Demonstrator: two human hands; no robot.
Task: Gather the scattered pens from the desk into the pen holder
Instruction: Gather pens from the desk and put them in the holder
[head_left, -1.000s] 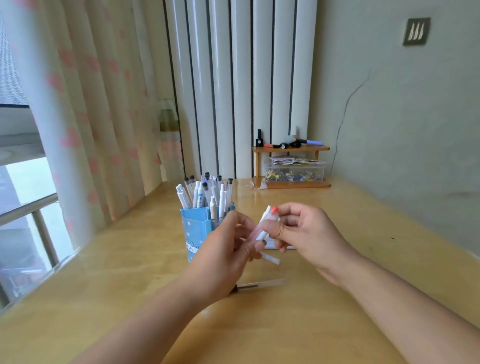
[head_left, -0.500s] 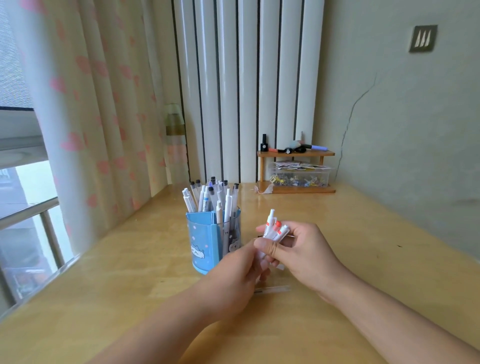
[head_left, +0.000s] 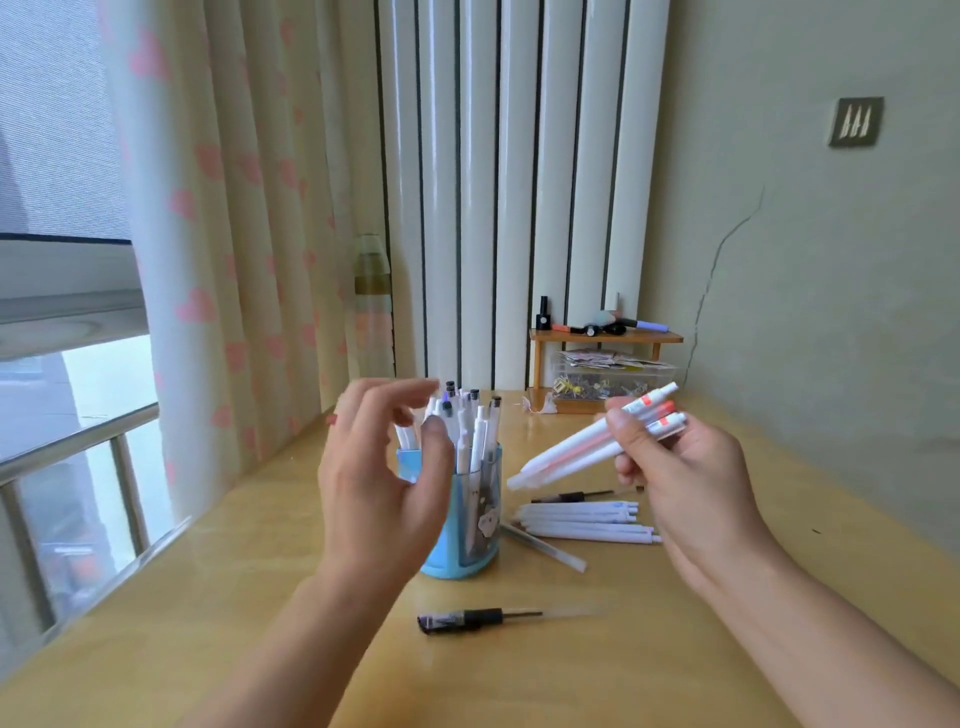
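Observation:
A blue pen holder (head_left: 480, 519) stands on the wooden desk, packed with several white pens. My left hand (head_left: 379, 478) hovers open in front of its left side, fingers spread, holding nothing. My right hand (head_left: 691, 478) is to the right of the holder, shut on a bundle of white pens with orange ends (head_left: 587, 447) that slant down toward the holder. A row of white pens (head_left: 587, 522) lies on the desk beside the holder. A clear pen (head_left: 545, 545) lies next to them, and a black-capped pen (head_left: 478, 619) lies nearer to me.
A small wooden shelf (head_left: 605, 338) with markers on top and a clear box (head_left: 613, 376) of clips beneath stands at the back by the wall. A curtain (head_left: 234, 234) and window rail (head_left: 67, 447) border the desk's left edge.
My hands have parted: the left let go of the bundle and opened by the holder, while the right lifted the pens up and to the right.

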